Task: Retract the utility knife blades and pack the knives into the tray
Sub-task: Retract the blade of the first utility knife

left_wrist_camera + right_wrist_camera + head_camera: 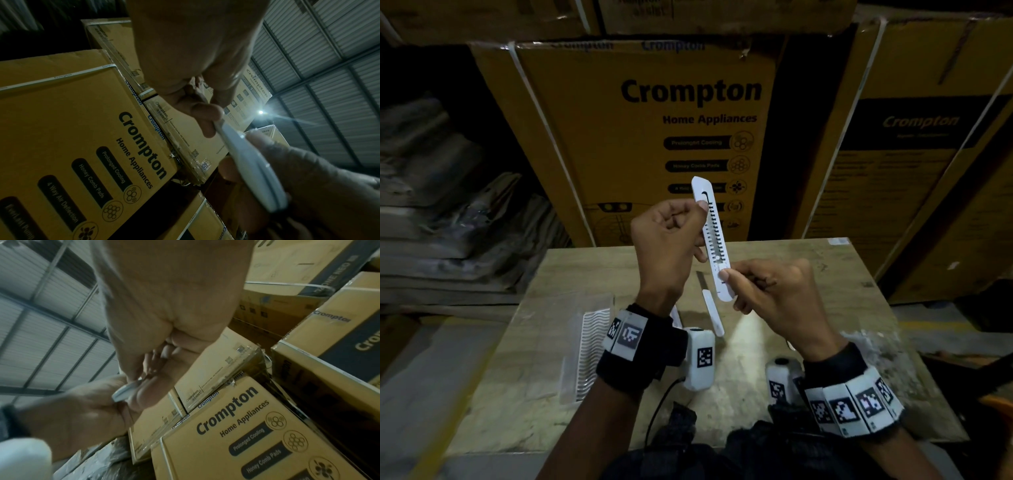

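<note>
Both our hands, left hand (667, 240) above right hand (767, 284), pinch the light, stiff knife (712, 236); blade seemingly retracted; hold its flat sides.

- Left hand (666, 240) is bare, as is the forearm behind it.
- Left wrist wears a black band (650, 346) carrying white tiles printed with black square codes.
- A white camera block (700, 358) with a black code sits on that band; a thin black cable (659, 407) hangs from it.
- Right hand (774, 287) is bare.
- Right wrist wears a black band (835, 366) ringed by white coded tiles (856, 406), with a second white block (780, 377).
</note>
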`<action>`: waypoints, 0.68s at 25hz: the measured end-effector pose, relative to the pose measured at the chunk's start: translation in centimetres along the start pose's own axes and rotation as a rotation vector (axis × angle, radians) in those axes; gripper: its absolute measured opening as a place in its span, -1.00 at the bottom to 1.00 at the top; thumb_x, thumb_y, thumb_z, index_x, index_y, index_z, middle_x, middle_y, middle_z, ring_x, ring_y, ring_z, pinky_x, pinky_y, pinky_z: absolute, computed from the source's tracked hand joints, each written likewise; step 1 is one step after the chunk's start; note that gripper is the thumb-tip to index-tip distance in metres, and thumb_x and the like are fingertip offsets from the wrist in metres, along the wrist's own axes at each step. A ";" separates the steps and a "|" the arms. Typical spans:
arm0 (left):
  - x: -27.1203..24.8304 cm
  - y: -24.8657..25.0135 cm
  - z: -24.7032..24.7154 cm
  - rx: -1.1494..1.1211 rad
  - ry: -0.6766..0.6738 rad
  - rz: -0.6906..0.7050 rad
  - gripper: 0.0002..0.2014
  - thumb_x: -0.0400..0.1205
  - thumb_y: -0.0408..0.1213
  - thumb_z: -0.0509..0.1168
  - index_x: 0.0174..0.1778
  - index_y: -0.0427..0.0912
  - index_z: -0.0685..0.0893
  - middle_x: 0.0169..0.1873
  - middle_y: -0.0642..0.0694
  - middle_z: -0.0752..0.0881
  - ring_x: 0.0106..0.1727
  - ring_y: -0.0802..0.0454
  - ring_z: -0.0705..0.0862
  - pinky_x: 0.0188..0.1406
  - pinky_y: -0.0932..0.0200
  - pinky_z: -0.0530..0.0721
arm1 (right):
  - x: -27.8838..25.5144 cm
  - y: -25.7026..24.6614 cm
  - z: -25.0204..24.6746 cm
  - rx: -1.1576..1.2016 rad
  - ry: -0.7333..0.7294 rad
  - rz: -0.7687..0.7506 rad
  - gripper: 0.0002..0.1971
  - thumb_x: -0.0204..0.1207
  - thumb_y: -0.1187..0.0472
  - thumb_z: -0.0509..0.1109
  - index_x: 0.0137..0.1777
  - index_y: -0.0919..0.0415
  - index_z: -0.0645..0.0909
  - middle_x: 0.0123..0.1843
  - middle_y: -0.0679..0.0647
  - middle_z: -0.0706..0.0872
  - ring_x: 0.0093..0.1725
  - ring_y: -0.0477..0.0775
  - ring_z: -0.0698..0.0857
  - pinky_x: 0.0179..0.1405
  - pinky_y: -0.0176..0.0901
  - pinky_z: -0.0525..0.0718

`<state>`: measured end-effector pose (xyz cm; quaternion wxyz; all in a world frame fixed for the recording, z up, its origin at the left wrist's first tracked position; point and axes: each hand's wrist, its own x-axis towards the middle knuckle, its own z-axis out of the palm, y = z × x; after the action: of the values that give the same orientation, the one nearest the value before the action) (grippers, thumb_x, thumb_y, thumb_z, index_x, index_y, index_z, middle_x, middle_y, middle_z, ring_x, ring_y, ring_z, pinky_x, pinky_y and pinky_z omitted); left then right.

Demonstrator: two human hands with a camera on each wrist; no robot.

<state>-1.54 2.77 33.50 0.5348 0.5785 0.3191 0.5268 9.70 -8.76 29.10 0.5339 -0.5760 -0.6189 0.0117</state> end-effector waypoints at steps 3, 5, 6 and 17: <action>0.3 0.0 -0.2 0.005 0.001 0.005 -0.92 0.67 -0.39 0.45 -0.12 -0.31 0.79 -0.39 -0.24 0.81 -0.58 0.11 0.71 -0.70 0.24 0.62 | 0.3 0.2 -0.1 0.012 0.008 -0.039 -0.89 0.58 0.26 0.57 -0.09 0.32 0.85 -0.36 -0.04 0.81 -0.50 -0.22 0.77 -0.61 -0.19 0.71; 0.4 -0.4 -0.3 0.004 0.004 0.003 -0.88 0.67 -0.39 0.45 -0.06 -0.40 0.79 -0.38 -0.27 0.81 -0.58 0.11 0.71 -0.69 0.24 0.61 | 0.5 0.3 -0.2 -0.006 -0.018 -0.072 -0.87 0.59 0.26 0.56 -0.08 0.34 0.85 -0.33 0.02 0.85 -0.48 -0.20 0.78 -0.58 -0.18 0.72; 0.5 -0.7 -0.4 0.004 0.006 -0.001 -0.87 0.68 -0.38 0.44 -0.05 -0.42 0.78 -0.38 -0.29 0.80 -0.57 0.11 0.72 -0.69 0.25 0.60 | 0.6 0.4 -0.2 -0.013 -0.028 -0.075 -0.86 0.60 0.26 0.55 -0.09 0.34 0.84 -0.33 0.04 0.86 -0.47 -0.19 0.79 -0.58 -0.18 0.72; 1.7 -1.9 -2.9 -0.013 0.006 0.010 -0.91 0.67 -0.40 0.44 -0.08 -0.37 0.81 -0.40 -0.31 0.80 -0.56 0.04 0.70 -0.70 0.25 0.58 | 0.8 0.1 3.0 0.040 0.000 -0.024 -0.84 0.57 0.27 0.57 -0.18 0.36 0.83 -0.40 0.04 0.83 -0.47 -0.16 0.78 -0.56 -0.17 0.70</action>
<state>-3.57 5.60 31.80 0.5349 0.5750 0.3143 0.5334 7.88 -6.37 28.27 0.5454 -0.5574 -0.6256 0.0178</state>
